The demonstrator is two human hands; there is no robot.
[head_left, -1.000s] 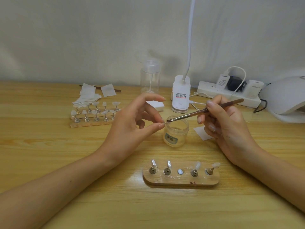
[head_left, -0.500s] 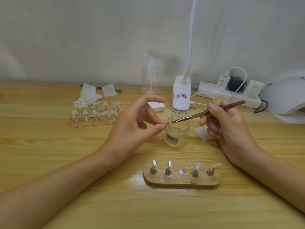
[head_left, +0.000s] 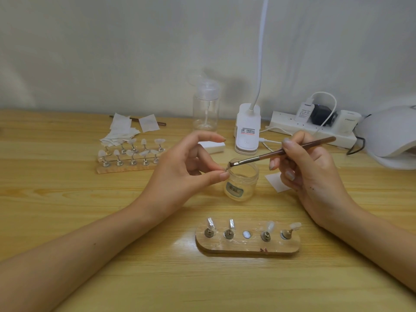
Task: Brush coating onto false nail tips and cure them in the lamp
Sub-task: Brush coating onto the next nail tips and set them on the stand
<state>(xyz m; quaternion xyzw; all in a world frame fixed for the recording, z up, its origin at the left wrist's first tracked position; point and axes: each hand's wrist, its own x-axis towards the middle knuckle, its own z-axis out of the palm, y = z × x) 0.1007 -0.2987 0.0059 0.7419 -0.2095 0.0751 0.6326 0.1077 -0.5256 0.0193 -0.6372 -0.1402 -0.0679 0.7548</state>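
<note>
Head view: the left hand (head_left: 180, 176) pinches a nail tip (head_left: 226, 169) between thumb and a fingertip, the other fingers arched above it. The tip is held over the near rim of the open jar (head_left: 242, 179). It is too small to tell whether its metal peg is in the grip as well. The right hand (head_left: 308, 174) holds the brush (head_left: 281, 152) like a pen, fingers curled round the handle, and the bristles touch the tip.

In front lies a wooden holder (head_left: 247, 244) with four pegged tips standing and its middle socket (head_left: 247, 234) bare, probably where the held piece belongs. A second holder (head_left: 130, 168) full of tips sits far left beside some wipes (head_left: 121, 131). The curing lamp (head_left: 391, 136) is at the right edge of the table (head_left: 67, 199), well apart from both hands.

The tip looks thin, light, glossy plastic, so it would flex or flick away under a hard stroke. Wet coating would smear at any touch. It seems best held by the peg or the bare edges with a gentle pinch, while the brush strokes lightly along its length. The holder looks stiff and steady enough to carry by its ends to the lamp.
</note>
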